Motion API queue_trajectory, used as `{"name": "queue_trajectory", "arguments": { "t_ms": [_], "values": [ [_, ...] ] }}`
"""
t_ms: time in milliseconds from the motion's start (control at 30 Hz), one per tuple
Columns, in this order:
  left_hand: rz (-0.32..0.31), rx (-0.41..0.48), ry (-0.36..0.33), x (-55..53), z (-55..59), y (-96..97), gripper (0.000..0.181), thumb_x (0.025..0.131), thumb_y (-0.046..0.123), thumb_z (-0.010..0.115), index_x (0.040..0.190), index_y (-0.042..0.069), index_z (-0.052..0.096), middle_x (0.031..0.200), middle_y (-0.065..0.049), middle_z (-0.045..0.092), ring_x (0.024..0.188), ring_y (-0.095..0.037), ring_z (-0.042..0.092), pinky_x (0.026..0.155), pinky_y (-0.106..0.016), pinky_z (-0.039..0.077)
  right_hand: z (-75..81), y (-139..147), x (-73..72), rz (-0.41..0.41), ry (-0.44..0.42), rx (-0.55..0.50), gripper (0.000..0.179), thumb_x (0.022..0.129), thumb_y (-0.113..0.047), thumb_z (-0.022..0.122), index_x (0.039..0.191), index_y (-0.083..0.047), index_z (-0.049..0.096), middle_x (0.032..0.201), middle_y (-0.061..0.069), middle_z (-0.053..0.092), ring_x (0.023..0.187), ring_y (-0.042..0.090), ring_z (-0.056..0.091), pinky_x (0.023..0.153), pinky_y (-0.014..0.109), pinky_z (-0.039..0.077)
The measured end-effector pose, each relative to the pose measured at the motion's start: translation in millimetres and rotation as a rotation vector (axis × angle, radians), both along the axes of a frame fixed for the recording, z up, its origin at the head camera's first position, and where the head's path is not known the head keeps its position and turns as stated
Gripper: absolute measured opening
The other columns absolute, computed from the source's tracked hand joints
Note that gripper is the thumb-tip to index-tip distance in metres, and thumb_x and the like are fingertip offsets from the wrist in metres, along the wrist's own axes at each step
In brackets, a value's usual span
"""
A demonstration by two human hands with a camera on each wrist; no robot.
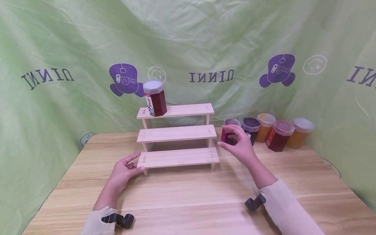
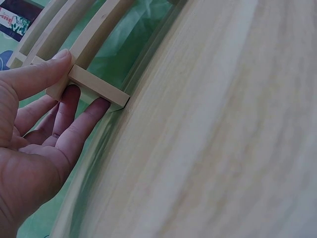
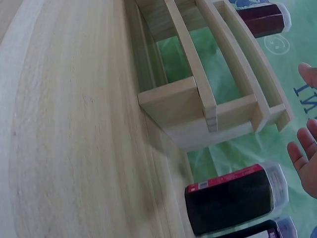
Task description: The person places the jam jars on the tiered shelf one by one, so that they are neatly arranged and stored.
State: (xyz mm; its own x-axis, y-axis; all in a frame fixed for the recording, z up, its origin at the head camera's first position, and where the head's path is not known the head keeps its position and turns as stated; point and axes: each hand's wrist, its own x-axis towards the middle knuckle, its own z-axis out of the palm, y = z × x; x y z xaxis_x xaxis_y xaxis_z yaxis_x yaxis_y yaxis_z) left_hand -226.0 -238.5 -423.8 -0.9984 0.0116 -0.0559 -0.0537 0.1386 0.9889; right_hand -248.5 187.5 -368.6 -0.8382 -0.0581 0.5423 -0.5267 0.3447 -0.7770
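Observation:
A three-tier wooden display stand (image 1: 177, 157) stands on the table. My left hand (image 1: 123, 173) grips the left end of its lowest step; in the left wrist view the thumb lies on the step's corner, and fingertips touch the side support (image 2: 99, 85). A red jar (image 1: 159, 103) with a whitish lid stands at the left of the top step. My right hand (image 1: 239, 145) is beside the stand's right end, thumb and fingers apart, in front of a dark red jar (image 1: 224, 135). The right wrist view shows a gap between that hand (image 3: 309, 163) and the dark jar (image 3: 230, 198).
Right of that jar stand a dark purple jar (image 1: 250, 125), an amber jar (image 1: 265, 127), a red jar (image 1: 277, 140) and another amber jar (image 1: 299, 135), close together. Behind the wooden table (image 1: 182, 202) hangs a green printed cloth (image 1: 188, 39).

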Motion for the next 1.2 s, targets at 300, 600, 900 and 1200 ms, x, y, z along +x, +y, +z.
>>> {"name": "queue_trajectory", "arguments": {
  "t_ms": [300,600,900,1200],
  "values": [
    [-0.013,0.010,-0.005,0.8,0.1,0.6,0.073,0.079,-0.008,0.075,0.145,-0.002,0.043,0.085,-0.003,0.060,0.078,-0.006,0.057,0.068,-0.019,0.054,-6.8,21,0.7,-0.108,-0.036,0.021,0.058,0.076,-0.007,0.084,0.128,-0.002,0.060,0.128,0.012,0.053,0.111,0.031,0.053,0.094,0.051,0.048],
    [-0.006,0.009,-0.007,0.8,0.1,0.0,0.074,0.079,-0.007,0.076,0.145,-0.001,0.043,0.083,-0.002,0.065,0.077,-0.007,0.058,0.067,-0.019,0.054,-7.2,28,-0.6,-0.158,-0.094,-0.004,0.058,0.078,-0.009,0.083,0.131,-0.002,0.059,0.132,0.016,0.048,0.114,0.035,0.053,0.097,0.055,0.045],
    [-0.007,0.006,-0.008,0.9,1.0,-0.1,0.074,0.079,-0.008,0.075,0.144,-0.003,0.042,0.082,-0.003,0.066,0.076,-0.007,0.060,0.067,-0.020,0.054,-12.0,33,-8.0,-0.219,-0.188,-0.027,0.069,0.078,-0.012,0.083,0.138,-0.001,0.050,0.137,0.021,0.043,0.124,0.041,0.049,0.099,0.049,0.045],
    [-0.011,0.009,-0.002,1.0,0.2,0.0,0.073,0.079,-0.008,0.075,0.144,-0.003,0.042,0.083,-0.003,0.067,0.076,-0.007,0.061,0.067,-0.020,0.054,-17.0,37,-18.8,-0.245,-0.235,0.114,0.079,0.079,-0.017,0.083,0.146,-0.004,0.042,0.147,0.024,0.035,0.129,0.044,0.043,0.101,0.053,0.043]
  ]
}}
